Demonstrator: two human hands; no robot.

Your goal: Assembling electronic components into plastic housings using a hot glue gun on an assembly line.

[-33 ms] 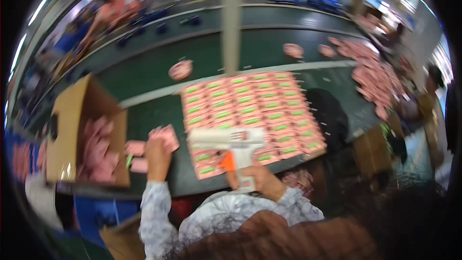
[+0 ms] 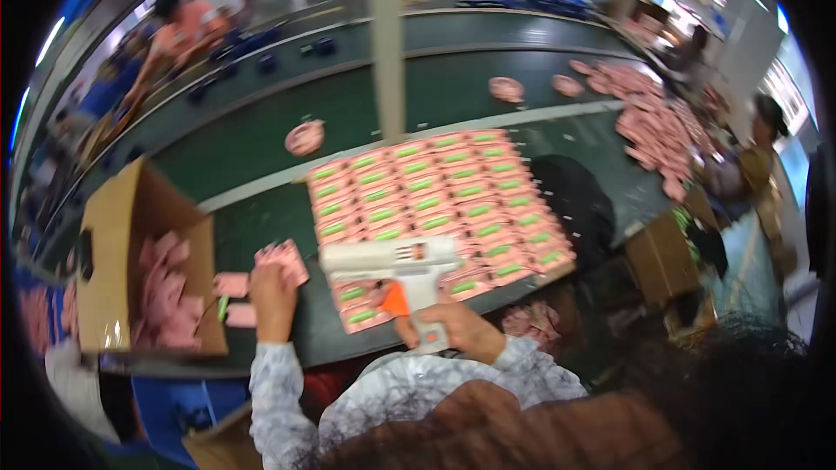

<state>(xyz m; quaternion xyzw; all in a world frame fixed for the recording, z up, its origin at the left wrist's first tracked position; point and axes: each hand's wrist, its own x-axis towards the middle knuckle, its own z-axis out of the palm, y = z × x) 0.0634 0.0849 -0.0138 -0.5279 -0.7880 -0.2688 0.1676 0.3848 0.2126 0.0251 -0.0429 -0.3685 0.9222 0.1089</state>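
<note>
My right hand (image 2: 457,328) is wrapped round the grip of a white glue gun (image 2: 389,257) with an orange trigger (image 2: 394,299). The gun's body lies level above the near left part of a board covered with rows of flat pink pieces (image 2: 427,184), each bearing a green strip. On the left, my left hand (image 2: 274,292) has its fingers closed on a pink piece (image 2: 290,261) at the dark green worktop. Beside that hand lie two more pink pieces (image 2: 231,284), with a small green strip (image 2: 223,308) between them.
An open cardboard box (image 2: 109,270) holding pink pieces stands at the left. A pale post (image 2: 387,52) rises behind the board. Far right, a heap of pink pieces (image 2: 649,130) lies near a person (image 2: 756,157). Another person (image 2: 183,30) works beyond the belt (image 2: 218,144).
The whole view has shifted slightly, so everything sits a little further left in the picture. Both hands keep their hold and their place over the worktop.
</note>
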